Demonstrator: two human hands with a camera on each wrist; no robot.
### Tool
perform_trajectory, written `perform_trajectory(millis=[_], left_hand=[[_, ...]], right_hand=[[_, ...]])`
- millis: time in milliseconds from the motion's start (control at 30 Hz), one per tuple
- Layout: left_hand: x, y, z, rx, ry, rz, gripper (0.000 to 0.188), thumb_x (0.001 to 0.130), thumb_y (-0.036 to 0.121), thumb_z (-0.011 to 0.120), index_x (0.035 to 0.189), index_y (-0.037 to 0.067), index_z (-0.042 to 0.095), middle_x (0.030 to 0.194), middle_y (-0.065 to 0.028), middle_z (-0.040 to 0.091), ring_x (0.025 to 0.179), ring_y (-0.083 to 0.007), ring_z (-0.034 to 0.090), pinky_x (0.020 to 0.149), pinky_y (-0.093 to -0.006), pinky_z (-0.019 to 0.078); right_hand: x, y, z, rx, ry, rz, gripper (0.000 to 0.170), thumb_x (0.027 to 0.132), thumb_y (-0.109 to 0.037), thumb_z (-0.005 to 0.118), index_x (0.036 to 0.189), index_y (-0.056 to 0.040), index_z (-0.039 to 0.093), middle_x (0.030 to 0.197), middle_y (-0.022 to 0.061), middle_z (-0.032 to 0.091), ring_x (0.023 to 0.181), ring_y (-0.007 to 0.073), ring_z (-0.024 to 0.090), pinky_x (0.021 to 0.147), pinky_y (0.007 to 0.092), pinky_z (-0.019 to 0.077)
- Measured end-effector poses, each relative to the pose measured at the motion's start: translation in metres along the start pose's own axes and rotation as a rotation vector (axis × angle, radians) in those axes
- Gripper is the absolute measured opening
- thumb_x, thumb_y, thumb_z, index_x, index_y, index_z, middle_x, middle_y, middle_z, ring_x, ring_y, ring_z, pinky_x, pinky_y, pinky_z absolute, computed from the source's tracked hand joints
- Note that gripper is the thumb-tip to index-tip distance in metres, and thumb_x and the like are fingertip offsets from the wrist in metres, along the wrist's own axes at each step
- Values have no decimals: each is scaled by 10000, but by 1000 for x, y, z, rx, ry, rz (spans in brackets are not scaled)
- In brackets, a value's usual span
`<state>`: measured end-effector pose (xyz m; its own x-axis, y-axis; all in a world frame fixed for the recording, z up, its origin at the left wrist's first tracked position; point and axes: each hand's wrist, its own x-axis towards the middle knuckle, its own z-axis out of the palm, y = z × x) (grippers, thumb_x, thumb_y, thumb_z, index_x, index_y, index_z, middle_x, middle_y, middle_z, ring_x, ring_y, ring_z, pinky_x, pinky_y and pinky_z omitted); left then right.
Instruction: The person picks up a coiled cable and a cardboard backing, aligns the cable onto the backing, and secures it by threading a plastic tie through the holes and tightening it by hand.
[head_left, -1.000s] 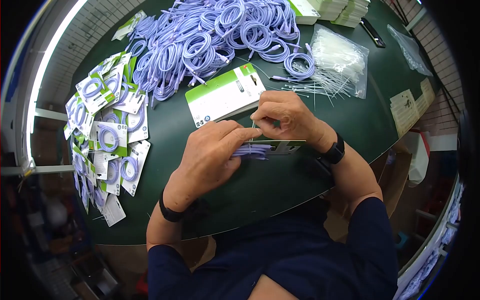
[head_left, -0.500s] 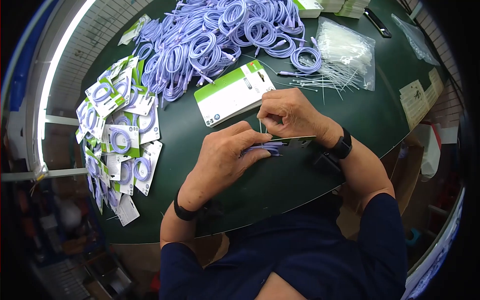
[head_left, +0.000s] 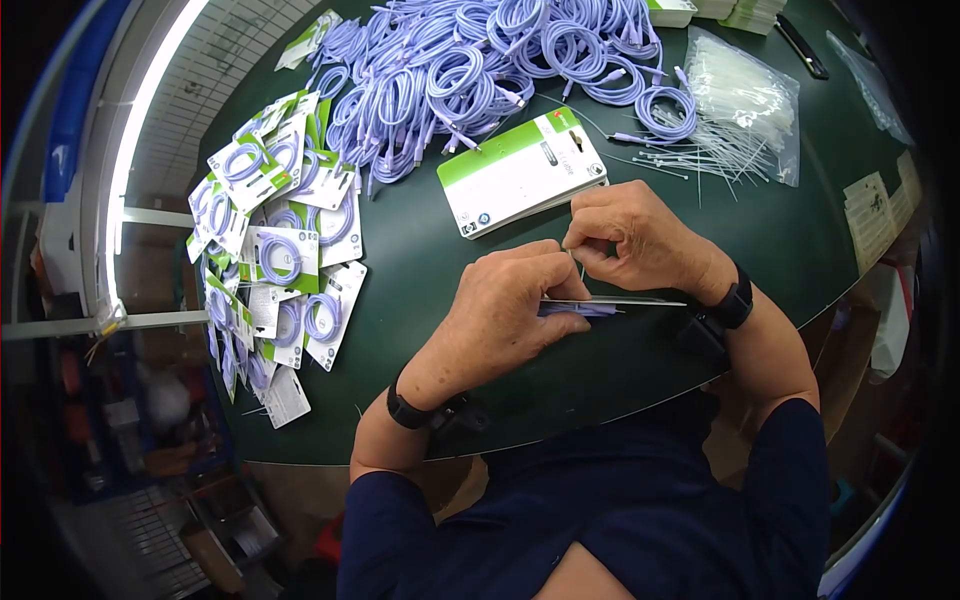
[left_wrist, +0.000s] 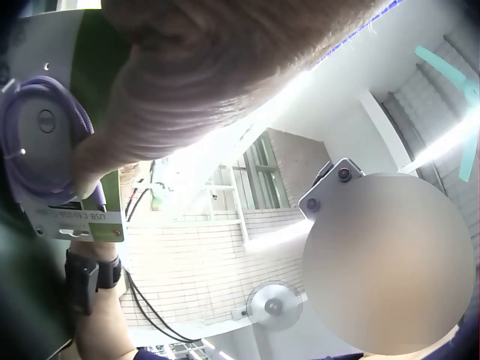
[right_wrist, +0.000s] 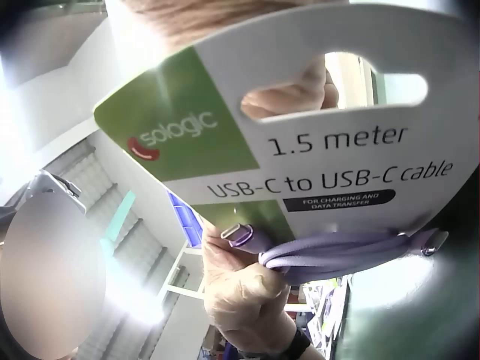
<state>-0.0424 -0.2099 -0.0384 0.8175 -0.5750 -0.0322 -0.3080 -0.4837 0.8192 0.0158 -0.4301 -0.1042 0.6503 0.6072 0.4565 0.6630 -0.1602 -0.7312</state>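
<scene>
The left hand (head_left: 505,305) pinches a green-and-white card (head_left: 640,300) with a coiled purple cable (head_left: 590,311), thumb on the cable side. In the left wrist view the coil (left_wrist: 46,142) lies flat against the card (left_wrist: 101,67). The right wrist view shows the printed card (right_wrist: 345,150) with its hanging slot and cable (right_wrist: 337,253). Behind the card, the right hand (head_left: 645,240) has its fingers curled and pinches a thin white tie (head_left: 580,265) close to the left fingertips. The tie's ends are mostly hidden.
A stack of cards (head_left: 520,175) lies beyond the hands. Farther back are a heap of purple cables (head_left: 450,80) and a bag of white ties (head_left: 740,90). Carded cables (head_left: 280,258) are piled at the left. A black tool (head_left: 802,47) lies at the back right.
The head view has shifted, so everything appears farther right. The card now stands more edge-on. Both hands keep their hold, the right one staying near the left fingertips.
</scene>
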Motion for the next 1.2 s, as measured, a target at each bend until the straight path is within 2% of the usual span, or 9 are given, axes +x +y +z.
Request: perform_trajectory(millis=[200, 467, 567, 667, 867, 967, 1100, 1133, 1200], left_hand=[[5, -5, 0, 65, 51, 101, 219, 765, 27, 877, 909, 15, 713, 823, -89, 658, 755, -257, 692, 669, -369, 517], [5, -5, 5, 225, 150, 209, 244, 777, 36, 863, 947, 33, 689, 834, -93, 625, 745, -297, 663, 648, -387, 509], [5, -7, 11, 282, 228, 252, 265, 770, 39, 861, 962, 44, 678, 842, -90, 613, 746, -303, 654, 643, -405, 505], [4, -7, 11, 424, 227, 301, 281, 765, 41, 853, 973, 51, 663, 844, -88, 601, 751, -311, 649, 641, -428, 501], [2, -9, 12, 383, 274, 292, 272, 760, 38, 847, 955, 42, 657, 838, -91, 597, 746, -324, 643, 643, -436, 496], [-1, -7, 4, 351, 283, 263, 262, 768, 30, 837, 964, 37, 664, 846, -98, 601, 742, -329, 638, 645, -425, 496], [-3, -6, -7, 236, 272, 217, 241, 816, 11, 824, 1008, 18, 680, 875, -90, 643, 755, -254, 674, 663, -374, 515], [-3, -3, -8, 128, 310, 172, 234, 837, 8, 818, 1030, 9, 686, 912, -83, 670, 789, -223, 685, 692, -358, 531], [-1, -1, -10, -97, 383, 80, 221, 880, 2, 805, 1075, -9, 700, 984, -68, 723, 859, -160, 707, 752, -325, 564]], right_hand=[[0, 2, 2, -99, 80, -13, 118, 762, 40, 711, 803, -45, 641, 711, 65, 580, 592, 254, 583, 546, 361, 446], [-1, 14, 0, -124, 46, 12, 119, 740, 43, 707, 788, -39, 635, 721, 72, 612, 624, 247, 621, 568, 354, 477], [-1, 14, -1, -127, 5, 109, 56, 771, -65, 702, 781, -59, 647, 754, 87, 668, 680, 314, 677, 614, 390, 532], [0, 16, 0, -117, -50, 128, 60, 767, -66, 703, 780, -57, 645, 752, 92, 665, 678, 314, 677, 615, 391, 530], [1, 18, -1, -112, -75, 122, 65, 753, -54, 700, 772, -53, 638, 739, 100, 652, 671, 312, 667, 611, 394, 524], [-1, 20, -3, -58, -65, 110, 85, 757, 31, 699, 817, -22, 673, 735, 81, 629, 655, 222, 626, 602, 331, 485], [3, 22, -13, 77, -175, 116, 108, 781, -7, 752, 879, -26, 709, 766, 66, 661, 677, 194, 635, 634, 321, 500], [5, 19, -15, 69, -168, 95, 108, 781, -7, 752, 879, -26, 709, 766, 66, 661, 677, 194, 635, 634, 321, 500], [7, 13, -19, 183, 31, 123, 96, 860, -57, 756, 940, -19, 719, 805, 58, 689, 693, 172, 642, 652, 319, 512]])
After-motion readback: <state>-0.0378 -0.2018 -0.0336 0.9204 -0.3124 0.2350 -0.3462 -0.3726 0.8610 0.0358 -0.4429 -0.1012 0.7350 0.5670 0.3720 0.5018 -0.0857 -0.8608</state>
